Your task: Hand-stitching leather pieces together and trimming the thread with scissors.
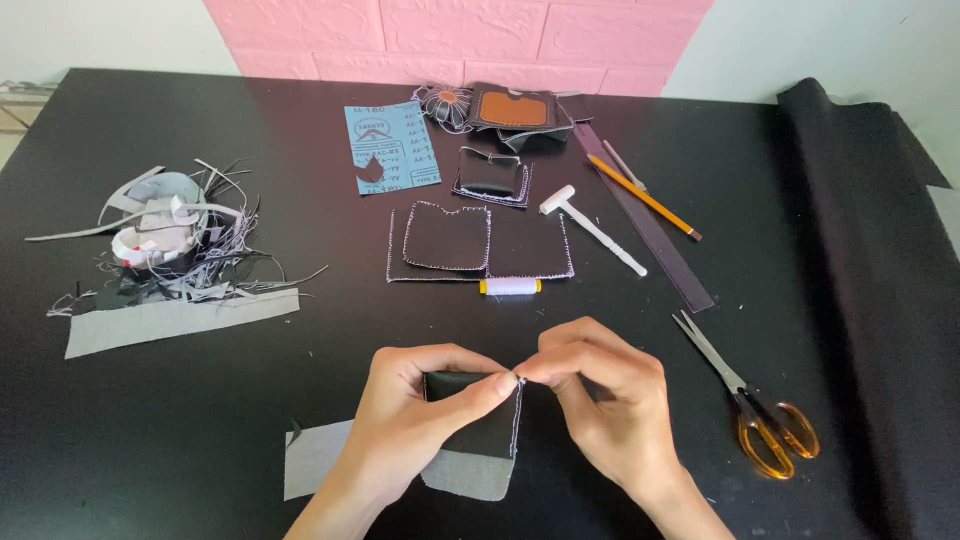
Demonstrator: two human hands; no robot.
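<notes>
From the head camera, looking down on a black table (150, 440), both hands meet near the front edge. The left hand (415, 405) has thumb and forefinger pressed together on the top corner of a small black leather piece (480, 420) with white stitching down its right edge. The right hand (600, 395) pinches the same corner from the other side, fingertips touching the left's. The piece is lifted slightly above a grey fabric scrap (320, 455) lying flat beneath it.

Just beyond the hands lies a spool of white thread (510, 287), and behind it two flat stitched black leather panels (480, 243). To the right sit orange-handled scissors (755, 405), blades open, with a dark ruler (650, 225), a pencil (645, 197) and a small white hammer (592, 228) further back. A heap of grey offcuts (170, 245) is well away to the left.
</notes>
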